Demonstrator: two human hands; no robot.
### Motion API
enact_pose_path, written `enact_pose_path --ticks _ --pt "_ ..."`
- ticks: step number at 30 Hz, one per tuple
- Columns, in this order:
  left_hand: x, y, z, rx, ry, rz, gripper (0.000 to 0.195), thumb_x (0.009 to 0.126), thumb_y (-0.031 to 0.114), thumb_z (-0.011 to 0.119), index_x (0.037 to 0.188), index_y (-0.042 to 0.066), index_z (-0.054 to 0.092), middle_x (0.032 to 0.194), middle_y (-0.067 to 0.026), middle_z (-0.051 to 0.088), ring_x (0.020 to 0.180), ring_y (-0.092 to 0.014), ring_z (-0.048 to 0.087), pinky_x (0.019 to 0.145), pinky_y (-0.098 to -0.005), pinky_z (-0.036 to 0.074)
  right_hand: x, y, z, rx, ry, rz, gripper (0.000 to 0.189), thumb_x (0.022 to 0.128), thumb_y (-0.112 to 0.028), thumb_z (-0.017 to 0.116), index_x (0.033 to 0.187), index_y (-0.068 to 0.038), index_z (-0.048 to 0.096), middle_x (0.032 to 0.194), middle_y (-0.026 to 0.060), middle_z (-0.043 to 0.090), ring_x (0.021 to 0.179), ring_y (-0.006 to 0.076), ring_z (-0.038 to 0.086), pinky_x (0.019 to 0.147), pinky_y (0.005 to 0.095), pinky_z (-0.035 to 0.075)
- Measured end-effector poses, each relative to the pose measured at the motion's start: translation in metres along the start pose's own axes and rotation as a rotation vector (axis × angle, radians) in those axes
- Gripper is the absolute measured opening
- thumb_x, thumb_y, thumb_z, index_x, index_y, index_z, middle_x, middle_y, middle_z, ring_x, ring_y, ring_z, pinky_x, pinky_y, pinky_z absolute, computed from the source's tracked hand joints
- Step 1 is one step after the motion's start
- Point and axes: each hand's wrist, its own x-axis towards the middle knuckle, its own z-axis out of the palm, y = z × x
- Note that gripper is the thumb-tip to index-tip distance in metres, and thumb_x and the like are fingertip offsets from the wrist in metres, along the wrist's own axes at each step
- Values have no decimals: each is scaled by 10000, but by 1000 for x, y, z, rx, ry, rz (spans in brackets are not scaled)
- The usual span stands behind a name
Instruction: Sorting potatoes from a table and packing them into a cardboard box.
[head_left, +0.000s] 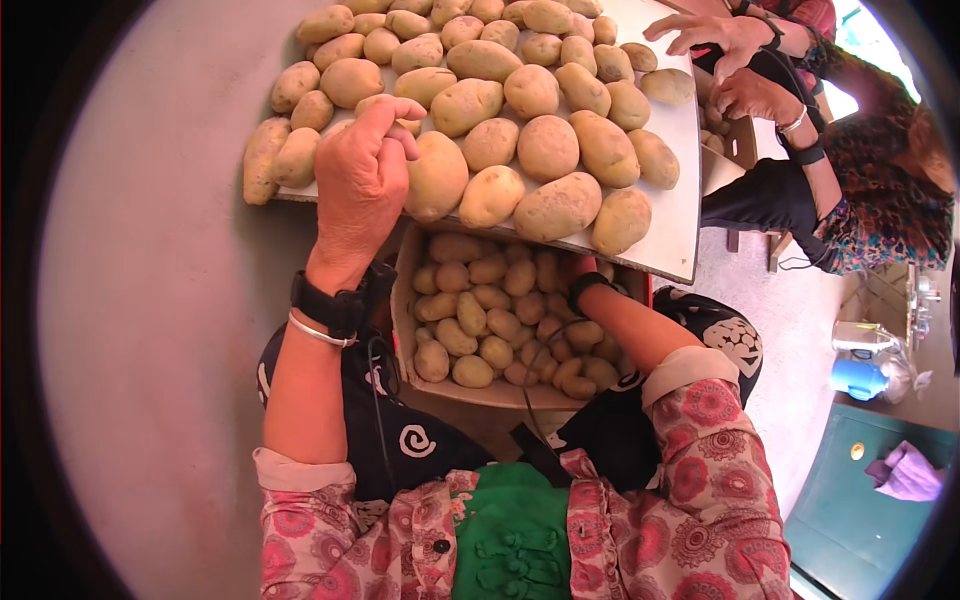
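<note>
My left hand (365, 161) is raised at the front left of the table, among the potatoes, with its fingers bent. A potato (373, 105) shows just behind its knuckles, and a large smooth potato (436, 177) lies to its right. Whether the curled fingers hold anything is not visible. My right hand (583, 265) reaches into a cardboard box (405, 315) between my knees. The table edge hides most of that hand. Many smaller potatoes (504, 324) fill the box.
Large potatoes (548, 145) cover much of the white tabletop (675, 244), some at its front edge. To the right another person (862, 172) sits with hands over a second box (741, 142). A blue container (859, 379) and a green surface bearing a purple cloth (907, 471) are beyond.
</note>
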Motion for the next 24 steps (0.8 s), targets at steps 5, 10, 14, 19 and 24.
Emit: enact_pose_path --ticks 5,10,14,19,24 --pt "2 0 0 -2 0 -15 274 771 -66 415 931 30 615 644 -79 604 574 -196 574 558 -300 451 5 -11 -9 9 -77 -38 484 772 -284 577 1194 -48 550 1105 199 616 1035 315 586 882 369 461" --pt "2 -1 -5 2 -11 -23 271 769 -61 415 928 28 615 645 -84 604 589 -199 580 579 -306 456 4 -17 -13 9 -152 -76 482 772 -296 578 1185 -47 552 1091 199 621 1018 316 593 869 367 467" --pt "3 0 -1 -12 -10 -26 269 768 -59 417 924 33 616 644 -84 604 592 -201 585 579 -312 458 -4 -15 -18 23 -204 -65 481 772 -305 578 1178 -47 554 1079 199 625 1004 317 599 858 366 472" --pt "0 -4 4 1 -14 -23 269 766 -57 418 920 41 615 639 -86 600 594 -211 594 580 -320 462 -22 -15 -15 51 -254 -51 480 772 -316 579 1169 -47 556 1064 199 630 987 317 606 845 364 478" --pt "2 -2 10 -17 -24 3 269 767 -57 417 921 44 613 641 -90 600 602 -220 603 579 -325 464 -57 -3 0 133 -157 -187 475 759 -340 588 1124 -38 557 989 201 642 908 324 621 790 371 490"
